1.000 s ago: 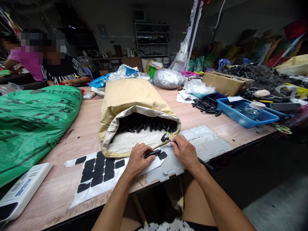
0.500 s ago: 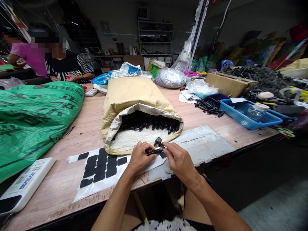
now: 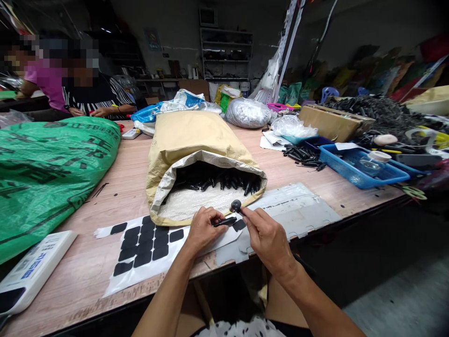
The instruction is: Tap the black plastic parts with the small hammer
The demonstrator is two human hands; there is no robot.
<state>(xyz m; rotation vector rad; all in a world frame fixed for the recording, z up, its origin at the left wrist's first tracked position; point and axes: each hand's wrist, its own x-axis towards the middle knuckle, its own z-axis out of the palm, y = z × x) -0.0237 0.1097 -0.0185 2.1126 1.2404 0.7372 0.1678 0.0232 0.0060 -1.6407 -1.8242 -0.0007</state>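
My left hand [image 3: 205, 229] pinches a slim black piece [image 3: 225, 222] that points to the right, over the near end of a white sheet. Just right of it, my right hand [image 3: 264, 231] is closed on a small tool with a round dark head [image 3: 236, 205]; its handle is mostly hidden by my fingers. Behind both hands lies a tan sack [image 3: 199, 133], its mouth turned toward me and many black pieces [image 3: 228, 180] inside. Black rounded squares [image 3: 143, 246] stick to the white sheet [image 3: 119, 283] at the left of my left hand.
A green sack [image 3: 52, 173] and a white device [image 3: 38, 271] lie at the left. On the right are a grey board [image 3: 298, 206], a blue basket [image 3: 365, 177], loose black pieces [image 3: 303, 157] and a cardboard box [image 3: 329, 122]. Two people sit at the far left.
The tool's round head has moved right, away from the black piece, and turned. My right hand has shifted slightly right. The black piece shows more fully in my left hand.
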